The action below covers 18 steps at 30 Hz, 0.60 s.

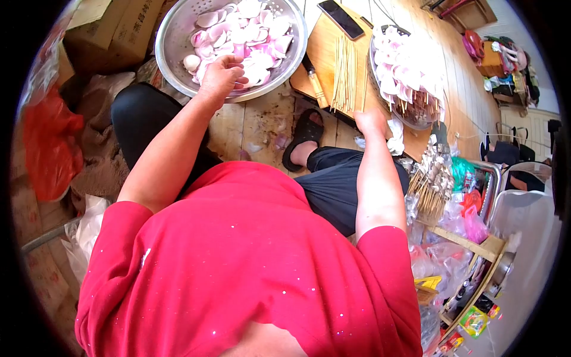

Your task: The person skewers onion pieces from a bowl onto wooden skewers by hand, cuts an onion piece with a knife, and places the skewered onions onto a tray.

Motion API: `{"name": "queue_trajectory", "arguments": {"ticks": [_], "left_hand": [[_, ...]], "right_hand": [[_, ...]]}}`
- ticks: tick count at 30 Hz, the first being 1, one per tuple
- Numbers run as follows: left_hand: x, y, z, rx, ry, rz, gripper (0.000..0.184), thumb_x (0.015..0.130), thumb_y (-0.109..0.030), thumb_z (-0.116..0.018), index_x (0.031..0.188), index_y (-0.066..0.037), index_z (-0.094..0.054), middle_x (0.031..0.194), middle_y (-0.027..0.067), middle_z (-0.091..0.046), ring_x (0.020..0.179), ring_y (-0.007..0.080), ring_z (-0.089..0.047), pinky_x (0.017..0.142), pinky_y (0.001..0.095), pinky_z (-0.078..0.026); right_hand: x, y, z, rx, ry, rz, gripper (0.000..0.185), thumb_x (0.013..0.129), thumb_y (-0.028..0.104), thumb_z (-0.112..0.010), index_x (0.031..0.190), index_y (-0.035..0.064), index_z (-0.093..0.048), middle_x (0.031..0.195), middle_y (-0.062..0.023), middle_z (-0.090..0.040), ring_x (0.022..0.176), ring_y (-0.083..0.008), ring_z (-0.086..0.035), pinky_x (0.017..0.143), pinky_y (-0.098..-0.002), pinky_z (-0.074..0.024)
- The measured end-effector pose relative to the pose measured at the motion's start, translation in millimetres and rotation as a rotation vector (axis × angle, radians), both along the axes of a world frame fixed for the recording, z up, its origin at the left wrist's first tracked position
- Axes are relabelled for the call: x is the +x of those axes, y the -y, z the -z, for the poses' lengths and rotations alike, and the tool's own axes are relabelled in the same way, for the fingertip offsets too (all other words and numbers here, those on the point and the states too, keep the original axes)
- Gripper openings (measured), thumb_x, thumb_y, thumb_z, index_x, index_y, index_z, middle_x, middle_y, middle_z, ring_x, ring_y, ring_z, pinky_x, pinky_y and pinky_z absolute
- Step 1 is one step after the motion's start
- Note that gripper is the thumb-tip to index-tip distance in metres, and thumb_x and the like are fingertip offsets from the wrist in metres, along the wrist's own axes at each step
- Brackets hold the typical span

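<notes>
Over floorboards [266,122], onion pieces [257,34] lie beneath left hand [222,77]

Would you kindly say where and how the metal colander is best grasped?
The metal colander is probably best held by opposite sides of its rim, one hand from left, one from right: it is wide and round, and pale pieces occupy its middle.

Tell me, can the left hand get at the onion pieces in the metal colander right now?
Yes, most likely: the left hand reaches over the near rim of the metal colander, whose top is open, and no lid or cover blocks the onion pieces.
</notes>
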<state>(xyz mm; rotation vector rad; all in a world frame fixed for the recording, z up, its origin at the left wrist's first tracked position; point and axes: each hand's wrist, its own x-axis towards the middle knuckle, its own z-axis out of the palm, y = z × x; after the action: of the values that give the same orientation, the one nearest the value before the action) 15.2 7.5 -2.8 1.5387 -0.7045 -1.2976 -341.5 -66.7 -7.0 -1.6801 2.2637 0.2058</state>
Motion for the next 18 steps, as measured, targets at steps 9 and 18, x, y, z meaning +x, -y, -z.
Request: {"name": "queue_trajectory", "arguments": {"ticks": [9,18], "left_hand": [[-4.6,-5.5,-4.7,-0.094,0.034,-0.040,0.027,0.082,-0.003,-0.052,0.108,0.000,-0.053,0.099,0.0083,-0.057,0.076,0.0178,-0.062,0.065,0.0276,-0.051],[-36.8,-16.9,-32.4,-0.060,-0.304,0.388,0.050,0.086,-0.028,-0.061,0.126,-0.003,-0.045,0.097,0.0085,-0.061,0.066,0.0137,-0.061,0.056,0.0247,-0.049]], "right_hand": [[14.0,-16.7,-11.2,-0.102,0.168,-0.055,0.034,0.066,0.027,-0.058,0.081,-0.0013,-0.067,0.083,-0.0232,-0.064,0.083,-0.0342,-0.063,0.075,-0.0389,-0.0474],[88.4,-107.9,-23.8,0.203,1.252,-0.210,0.007,0.069,0.001,-0.052,0.063,0.0003,-0.052,0.054,-0.0018,-0.052,0.042,-0.0068,-0.048,0.040,-0.0217,-0.0376]]}}
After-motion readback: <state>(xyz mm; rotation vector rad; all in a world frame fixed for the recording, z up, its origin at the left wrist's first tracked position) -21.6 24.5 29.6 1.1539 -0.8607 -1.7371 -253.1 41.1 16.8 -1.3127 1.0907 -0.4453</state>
